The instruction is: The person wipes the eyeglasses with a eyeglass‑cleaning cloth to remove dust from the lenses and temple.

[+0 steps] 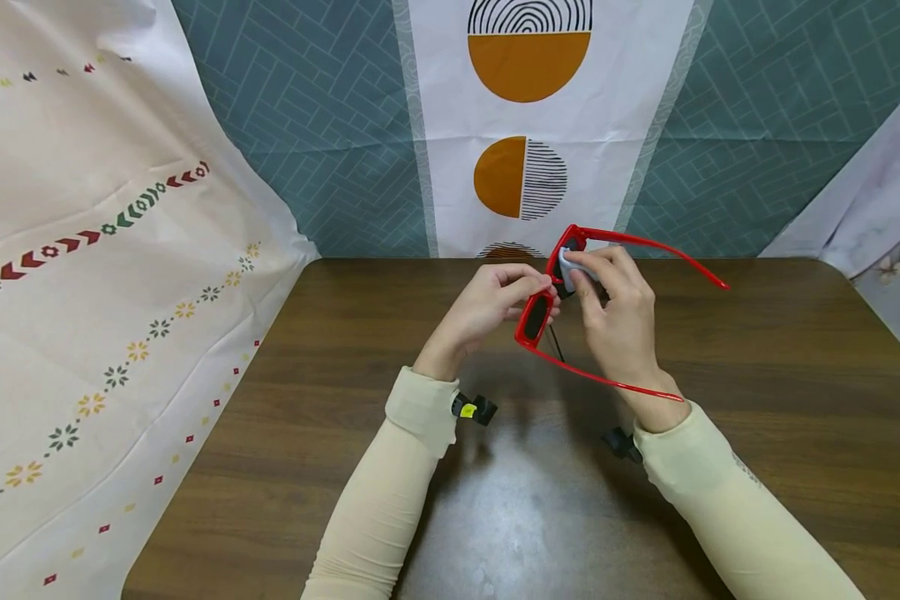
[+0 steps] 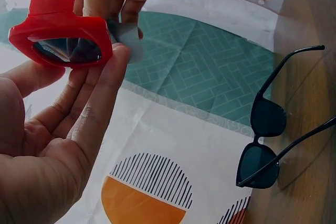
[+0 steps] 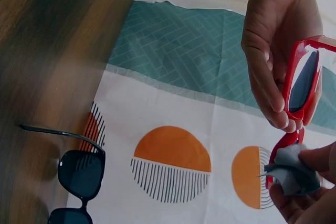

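Observation:
Red-framed sunglasses (image 1: 537,317) with dark lenses are held up above the table, their temples spread open toward the right in the head view. My left hand (image 1: 487,302) pinches the frame near the bridge. Between the thumb and fingers of my right hand (image 1: 622,312) is a light blue-grey cloth (image 1: 570,267), held against the far lens. The right wrist view shows that cloth (image 3: 295,169) bunched up in the fingertips. Part of the far lens is hidden behind the cloth and fingers.
Black sunglasses (image 2: 265,121) with opened temples stand on the brown wooden table (image 1: 330,350); in the head view the hands and red frame mostly cover them. A patterned cloth backdrop (image 1: 322,108) hangs behind the table, with a white embroidered cloth (image 1: 105,275) at the left.

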`<action>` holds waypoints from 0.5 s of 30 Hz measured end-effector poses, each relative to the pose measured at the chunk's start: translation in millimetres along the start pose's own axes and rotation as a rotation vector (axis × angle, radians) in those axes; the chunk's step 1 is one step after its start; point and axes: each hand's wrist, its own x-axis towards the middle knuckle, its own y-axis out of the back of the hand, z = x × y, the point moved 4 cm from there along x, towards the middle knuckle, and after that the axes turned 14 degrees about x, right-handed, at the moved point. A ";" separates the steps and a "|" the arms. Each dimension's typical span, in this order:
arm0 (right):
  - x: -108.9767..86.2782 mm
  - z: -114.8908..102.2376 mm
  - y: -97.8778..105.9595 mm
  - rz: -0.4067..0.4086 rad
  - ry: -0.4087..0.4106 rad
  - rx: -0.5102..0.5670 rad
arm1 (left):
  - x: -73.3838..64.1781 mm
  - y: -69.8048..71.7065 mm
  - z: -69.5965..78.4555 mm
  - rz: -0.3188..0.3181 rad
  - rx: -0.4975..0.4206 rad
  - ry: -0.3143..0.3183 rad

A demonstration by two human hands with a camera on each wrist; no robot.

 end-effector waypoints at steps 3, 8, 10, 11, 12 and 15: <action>0.5 -0.6 -1.6 -0.043 0.024 0.010 | -0.3 2.4 -0.5 0.010 -0.011 0.002; 1.9 0.1 -1.0 -0.092 0.064 0.032 | -0.1 5.7 -0.6 0.005 -0.004 -0.008; 2.6 0.5 -0.2 -0.119 0.069 0.040 | -0.2 7.0 -0.5 0.005 0.004 -0.012; 2.9 0.5 0.2 -0.134 0.071 0.041 | -0.3 7.5 -0.5 0.006 0.006 -0.013; 3.2 0.5 0.6 -0.148 0.073 0.038 | -0.4 8.1 -0.6 0.007 0.007 -0.014; 4.1 -0.2 1.5 -0.189 0.086 0.011 | -0.8 9.1 -0.7 0.009 0.013 -0.016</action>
